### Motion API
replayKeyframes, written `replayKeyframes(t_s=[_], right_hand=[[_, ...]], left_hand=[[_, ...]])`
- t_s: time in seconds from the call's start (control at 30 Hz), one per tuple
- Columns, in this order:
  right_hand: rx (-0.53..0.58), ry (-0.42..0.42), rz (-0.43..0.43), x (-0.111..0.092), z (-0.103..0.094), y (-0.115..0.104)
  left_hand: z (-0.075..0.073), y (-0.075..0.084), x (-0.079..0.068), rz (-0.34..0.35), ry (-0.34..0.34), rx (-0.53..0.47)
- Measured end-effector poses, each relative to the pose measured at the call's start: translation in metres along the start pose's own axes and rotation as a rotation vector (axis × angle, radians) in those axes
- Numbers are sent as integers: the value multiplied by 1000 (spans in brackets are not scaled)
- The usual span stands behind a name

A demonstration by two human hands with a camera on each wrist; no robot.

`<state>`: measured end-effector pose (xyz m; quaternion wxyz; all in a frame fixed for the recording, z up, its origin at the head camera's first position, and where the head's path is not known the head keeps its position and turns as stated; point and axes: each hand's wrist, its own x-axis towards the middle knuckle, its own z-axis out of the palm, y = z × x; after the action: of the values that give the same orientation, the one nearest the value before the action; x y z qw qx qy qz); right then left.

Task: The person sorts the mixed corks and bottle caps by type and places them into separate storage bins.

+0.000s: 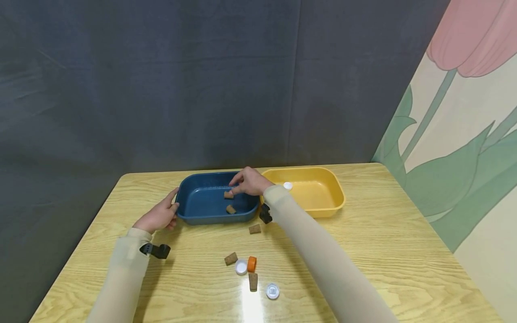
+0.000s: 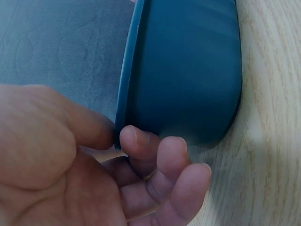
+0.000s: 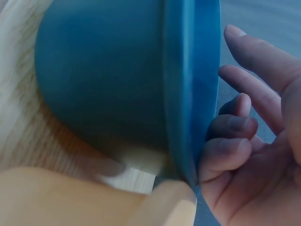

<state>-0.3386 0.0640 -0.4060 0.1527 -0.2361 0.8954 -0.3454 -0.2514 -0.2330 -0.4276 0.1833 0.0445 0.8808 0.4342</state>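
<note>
My left hand (image 1: 159,214) pinches the rim of a blue tray (image 1: 218,220) at its left end. In the left wrist view the thumb and forefinger meet at that rim, with the other fingers curled outside the wall. My right hand (image 1: 251,181) reaches over the right side of the blue tray. Its thumb and forefinger are apart with nothing between them in the right wrist view. Just below its fingertips, a cork (image 1: 228,195) lies in the tray. A second cork (image 1: 230,209) lies nearer the tray's front wall.
A yellow tray (image 1: 338,204) holding a white cap (image 1: 287,185) stands right beside the blue one. In front, on the wooden table (image 1: 194,278), lie several corks (image 1: 231,259), an orange cap (image 1: 251,264) and white caps (image 1: 241,267). A dark curtain (image 1: 202,89) hangs behind.
</note>
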Motion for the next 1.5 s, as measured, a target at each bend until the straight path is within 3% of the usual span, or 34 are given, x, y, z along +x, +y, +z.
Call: replayKeyframes(t_s=[0.3,0.53,0.73,0.93,1.13,1.5], right_hand=[[69,-21,-104,-20,-4,-4],[90,-51,-227,-58,-3,-16],[42,-114,-282,-93,12,-17],[-68,-112,-254,-123,34,-2],[-182,-99,-183,-139,51,12],[-145,-139,-189,-145,63,25]], left_hand=[[0,1,-3,12,-5,-9],[-1,2,-3,16,6,6],[-1,4,-5,12,10,11],[-2,5,-4,5,11,26],[-2,5,-2,8,2,18],[-3,5,-4,2,-6,8]])
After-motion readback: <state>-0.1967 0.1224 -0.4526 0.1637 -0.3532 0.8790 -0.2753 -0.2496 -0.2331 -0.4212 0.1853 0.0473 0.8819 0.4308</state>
